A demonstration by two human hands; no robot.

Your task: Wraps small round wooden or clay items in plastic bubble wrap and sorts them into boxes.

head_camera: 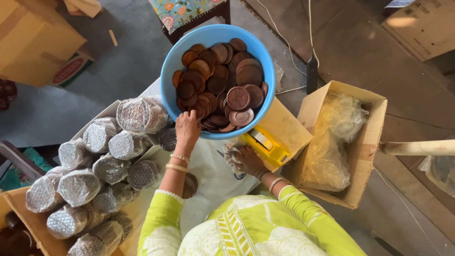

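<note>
Nearest, lime sleeves (pixel 251 232). The left hand (pixel 187 127) reaches over the blue tub (pixel 173 66) rim, fingers closing on brown discs (pixel 222 85), though the grip is hidden. The right hand (pixel 247 160) clutches crumpled wrap (pixel 231 154). Best gather an even, squared stack. One tub, some dozen wrapped rolls (pixel 102 161), dozens of discs.

lime-green sleeves, white trim; bangles on both wrists; yellow-patterned tunic.

Blue tub (pixel 167 76) heaped with brown round discs (pixel 222 87), probably clay lids, lying flat.
</note>
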